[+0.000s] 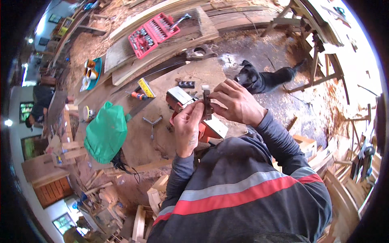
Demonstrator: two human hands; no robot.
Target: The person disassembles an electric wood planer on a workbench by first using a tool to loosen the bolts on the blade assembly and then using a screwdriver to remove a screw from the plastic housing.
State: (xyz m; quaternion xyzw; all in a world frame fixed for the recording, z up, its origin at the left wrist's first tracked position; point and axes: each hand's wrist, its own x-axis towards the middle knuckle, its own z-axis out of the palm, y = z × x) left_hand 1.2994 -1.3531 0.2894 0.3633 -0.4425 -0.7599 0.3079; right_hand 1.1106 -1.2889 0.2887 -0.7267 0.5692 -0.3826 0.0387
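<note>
Over wooden worktable [139,141] | left hand [189,128], right hand [240,104]: grip clamped on dark part [207,106] | shavings-strewn floor [330,106], black dog [265,80]

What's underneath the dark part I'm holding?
A red, vise-like tool with pale plates shows there; its middle is hidden by the dark part and left hand.

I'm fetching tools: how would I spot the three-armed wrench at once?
Find the brown workbench in front of the person. On it, look between the green cloth and the person's left hand. The three-armed wrench is the silver metal Y there, unlike the orange-handled tool beyond it.
</note>
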